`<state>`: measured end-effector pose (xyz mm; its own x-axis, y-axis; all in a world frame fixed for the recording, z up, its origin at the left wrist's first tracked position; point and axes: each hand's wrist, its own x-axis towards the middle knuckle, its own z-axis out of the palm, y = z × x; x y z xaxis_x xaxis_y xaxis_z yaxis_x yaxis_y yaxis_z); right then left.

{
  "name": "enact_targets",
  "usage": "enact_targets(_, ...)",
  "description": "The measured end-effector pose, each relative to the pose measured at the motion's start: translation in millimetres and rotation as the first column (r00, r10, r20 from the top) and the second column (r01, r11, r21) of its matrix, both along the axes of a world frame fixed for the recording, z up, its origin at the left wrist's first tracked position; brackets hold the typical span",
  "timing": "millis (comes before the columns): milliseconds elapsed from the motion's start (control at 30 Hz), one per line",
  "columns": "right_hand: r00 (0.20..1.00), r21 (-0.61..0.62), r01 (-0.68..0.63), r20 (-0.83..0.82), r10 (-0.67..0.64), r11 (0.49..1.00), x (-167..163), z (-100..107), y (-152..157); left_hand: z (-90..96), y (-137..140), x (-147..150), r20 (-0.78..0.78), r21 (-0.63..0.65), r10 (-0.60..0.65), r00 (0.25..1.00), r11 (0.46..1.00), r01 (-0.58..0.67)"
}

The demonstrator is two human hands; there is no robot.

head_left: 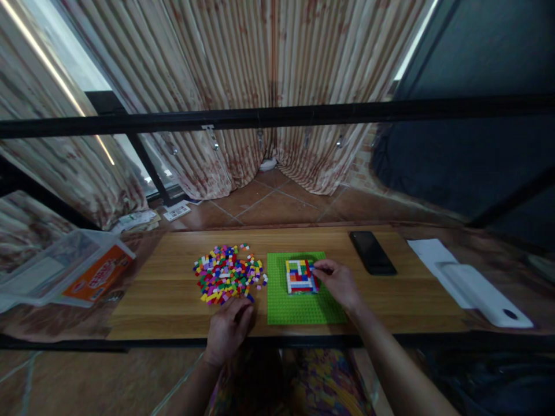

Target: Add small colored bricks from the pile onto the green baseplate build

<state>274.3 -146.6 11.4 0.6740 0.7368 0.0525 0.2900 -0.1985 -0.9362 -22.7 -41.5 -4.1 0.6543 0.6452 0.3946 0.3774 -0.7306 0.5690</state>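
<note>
On a green studded baseplate (281, 312) sits a low, roughly square build of multicoloured toy bricks (300, 277), edged partly in white, yellow and red. My right hand (340, 283) reaches in from the right, thumb and forefinger pinched at the build's upper right edge. Whatever lies between those fingertips is too small to make out. A loose heap of small mixed-colour bricks (228, 274) lies left of the plate. At its near edge rests my left hand (229, 326), fingers curled in and the thumb close to them; their contents are hidden.
A black phone (373, 253) lies on the wooden table (160, 289), right of the plate. Beyond the right end are white papers and a white object (485, 294). A clear plastic box (82, 268) with an orange label stands at the left. A dark bar (269, 117) crosses behind.
</note>
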Motion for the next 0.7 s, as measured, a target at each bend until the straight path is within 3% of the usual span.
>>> enact_targets(267,0.981,0.103,0.099,-0.176,-0.079,0.99,-1.4,-11.2,5.9,8.7,-2.9,2.5,-0.006,-0.021,0.03,1.0,0.999,-0.03)
enact_targets(700,0.987,0.039,0.096,-0.129,-0.09,0.995,-1.3,-15.9,13.8,8.9,-2.6,4.3,-0.008,-0.05,0.026,1.0,0.998,-0.026)
